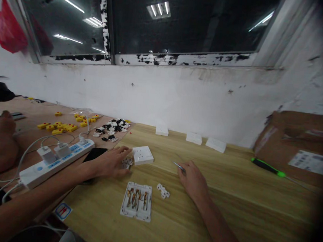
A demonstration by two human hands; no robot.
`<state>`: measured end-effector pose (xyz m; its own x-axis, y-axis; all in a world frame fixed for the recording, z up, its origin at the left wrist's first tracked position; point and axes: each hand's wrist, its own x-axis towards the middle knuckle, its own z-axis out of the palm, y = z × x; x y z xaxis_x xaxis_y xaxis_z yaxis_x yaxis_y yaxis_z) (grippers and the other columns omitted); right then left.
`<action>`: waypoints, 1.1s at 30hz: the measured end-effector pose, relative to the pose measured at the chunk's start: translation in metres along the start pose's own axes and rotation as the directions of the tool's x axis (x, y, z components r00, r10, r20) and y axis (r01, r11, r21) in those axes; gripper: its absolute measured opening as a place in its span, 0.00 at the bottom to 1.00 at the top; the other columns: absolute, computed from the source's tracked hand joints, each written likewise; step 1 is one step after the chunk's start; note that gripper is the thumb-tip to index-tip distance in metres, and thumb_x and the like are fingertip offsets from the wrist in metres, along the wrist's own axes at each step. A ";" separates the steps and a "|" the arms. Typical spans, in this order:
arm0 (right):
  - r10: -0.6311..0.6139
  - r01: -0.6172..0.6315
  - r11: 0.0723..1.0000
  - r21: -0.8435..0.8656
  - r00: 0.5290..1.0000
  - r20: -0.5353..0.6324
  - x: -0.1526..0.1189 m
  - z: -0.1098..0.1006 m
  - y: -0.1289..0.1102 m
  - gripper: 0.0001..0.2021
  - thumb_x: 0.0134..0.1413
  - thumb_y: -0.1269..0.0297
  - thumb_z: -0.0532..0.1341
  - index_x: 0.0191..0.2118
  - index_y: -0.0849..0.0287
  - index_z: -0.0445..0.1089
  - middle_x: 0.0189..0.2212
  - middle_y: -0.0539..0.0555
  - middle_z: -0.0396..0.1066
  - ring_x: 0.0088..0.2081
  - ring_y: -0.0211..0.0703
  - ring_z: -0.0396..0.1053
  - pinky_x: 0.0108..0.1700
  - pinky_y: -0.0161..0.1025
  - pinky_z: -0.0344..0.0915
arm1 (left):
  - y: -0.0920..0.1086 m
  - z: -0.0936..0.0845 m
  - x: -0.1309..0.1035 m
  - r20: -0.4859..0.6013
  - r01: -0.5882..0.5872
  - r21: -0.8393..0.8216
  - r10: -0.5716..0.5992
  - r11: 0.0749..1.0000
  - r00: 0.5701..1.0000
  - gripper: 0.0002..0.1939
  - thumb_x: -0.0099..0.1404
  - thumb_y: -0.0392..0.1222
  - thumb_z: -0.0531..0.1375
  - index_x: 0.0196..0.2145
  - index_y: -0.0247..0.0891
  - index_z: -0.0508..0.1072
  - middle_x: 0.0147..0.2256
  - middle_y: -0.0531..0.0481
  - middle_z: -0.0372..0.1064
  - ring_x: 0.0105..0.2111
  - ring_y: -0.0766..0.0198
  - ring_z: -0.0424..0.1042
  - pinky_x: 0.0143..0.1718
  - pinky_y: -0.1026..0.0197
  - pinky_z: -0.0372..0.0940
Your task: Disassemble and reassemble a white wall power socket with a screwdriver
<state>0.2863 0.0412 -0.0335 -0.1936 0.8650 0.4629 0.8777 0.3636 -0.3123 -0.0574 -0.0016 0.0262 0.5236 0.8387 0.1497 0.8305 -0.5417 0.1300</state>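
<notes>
Forearm point(2, 154) of a co-worker at far L, w/ yellow pieces point(62, 127) beyond; then a pwr strip point(54, 164), plugs in. Person's L hand point(112, 162) next: fingers loosely spread, thumb apart, at small white parts point(127, 164); can't tell if it touches them. Just by its fingertips, a socket plate point(142, 155) lies slots up. Nearer the person, approx. between both hands, the socket body point(136, 202) lies flat on the tabletop, hollow side up; near enough square, so no clear long axis, but its brass strips run mostly away from the person. Just R of it, a white bracket point(163, 191), long axis slanting from far L to near R. R hand point(193, 179) has a narrow grip on a slim metal tool point(178, 166), tip pointing far L, clear of the parts. Step in hand, IMO: picking among small parts, tool at the ready; next move prob. calls for a fine L-hand pinch. White plates point(194, 138) near the wall; then a green-and-black screwdriver point(268, 167) by a cardboard box point(302, 141).
</notes>
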 end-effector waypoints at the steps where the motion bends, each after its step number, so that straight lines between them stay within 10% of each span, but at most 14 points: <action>1: -0.013 0.013 1.000 0.000 1.000 0.004 0.000 0.000 0.001 0.12 0.60 0.70 0.55 0.39 0.60 0.77 0.34 0.59 0.69 0.40 0.50 0.69 0.42 0.42 0.63 | -0.001 0.003 0.005 -0.017 0.004 0.003 -0.004 1.000 1.000 0.42 0.62 0.58 0.60 0.67 0.36 0.51 0.62 0.33 0.55 0.59 0.41 0.61 0.59 0.45 0.58; 8: -0.089 0.088 0.996 0.031 0.996 0.011 0.002 0.000 0.004 0.10 0.59 0.70 0.57 0.40 0.61 0.76 0.34 0.58 0.72 0.40 0.49 0.70 0.44 0.43 0.67 | -0.003 0.037 0.047 -0.025 -0.077 -0.010 0.077 0.997 0.997 0.33 0.73 0.57 0.46 0.68 0.36 0.49 0.67 0.33 0.46 0.63 0.44 0.56 0.61 0.47 0.54; 14: -0.118 0.120 0.990 0.079 0.992 -0.039 0.002 -0.011 -0.012 0.12 0.62 0.63 0.55 0.40 0.62 0.75 0.35 0.60 0.72 0.41 0.52 0.69 0.47 0.49 0.65 | -0.004 0.029 0.075 -0.047 -0.184 -0.032 0.182 0.983 0.982 0.28 0.73 0.54 0.48 0.63 0.36 0.58 0.65 0.39 0.52 0.65 0.49 0.53 0.65 0.51 0.48; 21: -0.389 0.339 0.905 0.258 0.904 0.177 -0.021 -0.045 -0.056 0.11 0.54 0.62 0.64 0.43 0.56 0.72 0.33 0.52 0.70 0.38 0.44 0.68 0.43 0.41 0.64 | 0.023 0.016 0.015 -0.146 -0.149 -0.057 0.140 0.987 0.979 0.32 0.71 0.54 0.51 0.66 0.37 0.49 0.65 0.38 0.49 0.64 0.49 0.52 0.64 0.46 0.51; 25: -0.339 0.279 0.933 0.228 0.894 0.292 -0.026 -0.037 -0.070 0.06 0.51 0.70 0.62 0.37 0.57 0.70 0.29 0.49 0.68 0.31 0.41 0.65 0.34 0.37 0.61 | 0.030 0.008 -0.030 -0.102 -0.121 -0.202 0.102 0.972 0.990 0.26 0.72 0.49 0.52 0.64 0.44 0.55 0.63 0.42 0.55 0.62 0.52 0.56 0.63 0.48 0.54; 33: -0.134 0.126 0.964 0.236 0.991 0.021 -0.014 -0.013 -0.076 0.13 0.61 0.59 0.59 0.49 0.59 0.67 0.36 0.54 0.70 0.38 0.45 0.68 0.41 0.41 0.64 | 0.044 0.012 -0.058 0.058 -0.121 -0.367 0.153 0.922 0.987 0.42 0.62 0.60 0.62 0.66 0.44 0.51 0.64 0.42 0.53 0.62 0.48 0.56 0.63 0.46 0.54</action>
<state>0.2280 -0.0028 -0.0053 -0.3189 0.8153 0.4833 0.7181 0.5407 -0.4383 -0.0487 -0.0734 0.0119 0.6543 0.7480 0.1108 0.6329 -0.6220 0.4610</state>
